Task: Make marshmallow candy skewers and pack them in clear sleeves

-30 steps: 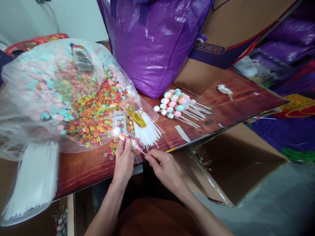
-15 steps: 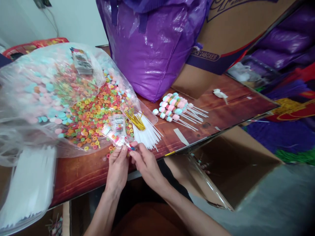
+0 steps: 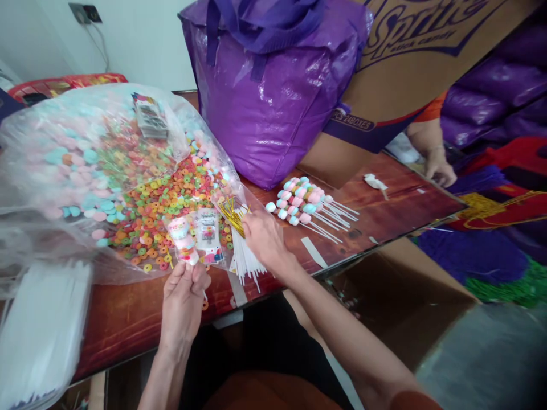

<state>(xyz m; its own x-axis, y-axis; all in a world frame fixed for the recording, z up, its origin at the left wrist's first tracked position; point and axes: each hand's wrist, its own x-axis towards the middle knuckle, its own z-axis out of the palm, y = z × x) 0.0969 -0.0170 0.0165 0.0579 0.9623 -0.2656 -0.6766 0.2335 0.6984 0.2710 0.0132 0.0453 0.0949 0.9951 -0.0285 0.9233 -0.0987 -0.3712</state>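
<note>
My left hand (image 3: 184,287) is closed on the lower end of a wrapped marshmallow candy stick (image 3: 183,239), which stands upright in its clear bag with pink, blue and orange pieces. My right hand (image 3: 265,242) reaches over a bundle of white sticks (image 3: 244,259), its fingers pinched at the gold twist ties (image 3: 231,212) lying on top; the fingertips are partly hidden. Between the hands lies a flat printed packet (image 3: 208,230). Ring-shaped gummies (image 3: 149,219) and marshmallows (image 3: 106,208) are heaped on a clear plastic sheet to the left.
Several marshmallow sticks (image 3: 301,199) lie in rows on the wooden table (image 3: 273,290). Behind stand a purple bag (image 3: 273,114) and a carton (image 3: 410,68). White sticks (image 3: 47,330) fill a bag at left. Another person's hand (image 3: 438,165) rests at the far right.
My hands have parted: the left has drawn left with the wrapped candy stick, now upright, and the right has moved up to the gold ties. Another person's arm has appeared at right.
</note>
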